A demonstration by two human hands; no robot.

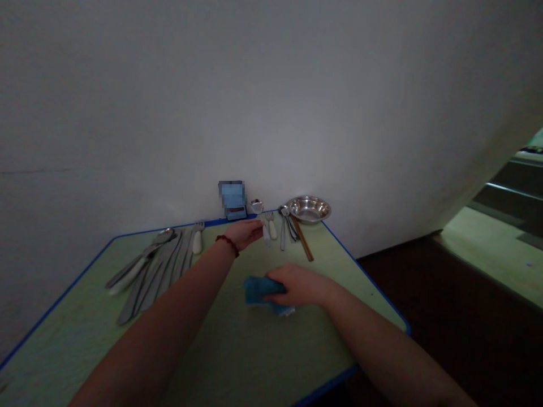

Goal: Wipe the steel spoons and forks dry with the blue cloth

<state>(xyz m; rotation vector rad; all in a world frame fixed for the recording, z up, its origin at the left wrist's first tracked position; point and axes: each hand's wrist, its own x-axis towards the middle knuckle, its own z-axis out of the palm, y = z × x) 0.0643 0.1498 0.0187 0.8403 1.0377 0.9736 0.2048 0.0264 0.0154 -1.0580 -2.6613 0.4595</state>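
My left hand, with a red cord bracelet at the wrist, lies flat with its fingers extended, just short of a white-handled utensil. A white-handled fork stands beside that utensil. My right hand lies over a crumpled blue cloth on the green table, its fingers closed on the cloth. Farther right are several metal spoons, a pair of wooden chopsticks and a steel bowl. Several long table knives lie in a fan at the left.
A blue printed box stands against the white wall with a small metal cup beside it. The table's blue edge runs down the right, above a dark floor. A white-handled fork lies beside the knives.
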